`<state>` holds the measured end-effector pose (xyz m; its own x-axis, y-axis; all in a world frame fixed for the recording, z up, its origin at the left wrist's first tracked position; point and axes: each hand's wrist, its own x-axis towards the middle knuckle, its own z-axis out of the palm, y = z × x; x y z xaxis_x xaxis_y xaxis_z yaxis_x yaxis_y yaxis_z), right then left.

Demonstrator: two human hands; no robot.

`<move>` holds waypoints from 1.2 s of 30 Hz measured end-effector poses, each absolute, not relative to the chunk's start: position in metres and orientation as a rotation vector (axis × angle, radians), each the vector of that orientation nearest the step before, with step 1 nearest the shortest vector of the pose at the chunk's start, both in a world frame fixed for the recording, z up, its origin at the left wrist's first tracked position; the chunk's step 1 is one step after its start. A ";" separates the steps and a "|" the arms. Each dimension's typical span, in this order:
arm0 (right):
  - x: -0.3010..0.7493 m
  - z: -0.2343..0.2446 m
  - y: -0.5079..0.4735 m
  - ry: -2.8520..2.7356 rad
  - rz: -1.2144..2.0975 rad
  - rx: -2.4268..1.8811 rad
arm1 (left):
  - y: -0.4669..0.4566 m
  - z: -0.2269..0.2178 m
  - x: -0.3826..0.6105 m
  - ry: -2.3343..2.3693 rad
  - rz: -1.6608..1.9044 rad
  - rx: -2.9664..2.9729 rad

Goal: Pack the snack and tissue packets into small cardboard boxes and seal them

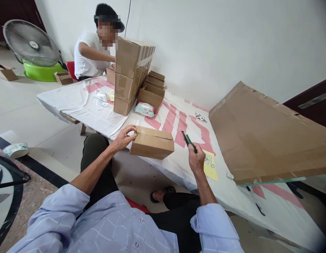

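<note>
A small brown cardboard box lies at the near edge of the table, its top seam facing up. My left hand grips its left end, fingers on the upper corner. To the right of the box, my right hand is closed around a slim green and black box cutter, which points up and left, apart from the box. Under the right wrist lies a yellow sheet with blue-outlined shapes, partly hidden.
Stacked cardboard boxes, several open boxes and a wipes pack stand on the cloth-covered table. A large cardboard sheet leans at right. Across the table sits a person; a fan stands behind.
</note>
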<state>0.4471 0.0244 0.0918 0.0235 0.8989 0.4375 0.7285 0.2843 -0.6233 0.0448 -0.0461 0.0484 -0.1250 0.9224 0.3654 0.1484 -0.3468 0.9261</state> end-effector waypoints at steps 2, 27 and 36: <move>0.418 0.120 0.016 -1.893 0.398 -1.218 | -0.047 0.048 0.044 1.225 1.543 1.509; 0.319 0.196 0.023 -2.563 0.513 -0.724 | -0.046 0.045 0.049 1.210 1.552 1.495; 0.303 0.221 0.032 -2.730 0.363 -0.630 | -0.046 0.046 0.049 1.223 1.550 1.500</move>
<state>0.3031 0.0319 0.2208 -0.8533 0.4601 0.2454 0.3801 0.8710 -0.3114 0.0493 -0.0457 0.0456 -0.1345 0.9179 0.3733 0.1494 -0.3536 0.9234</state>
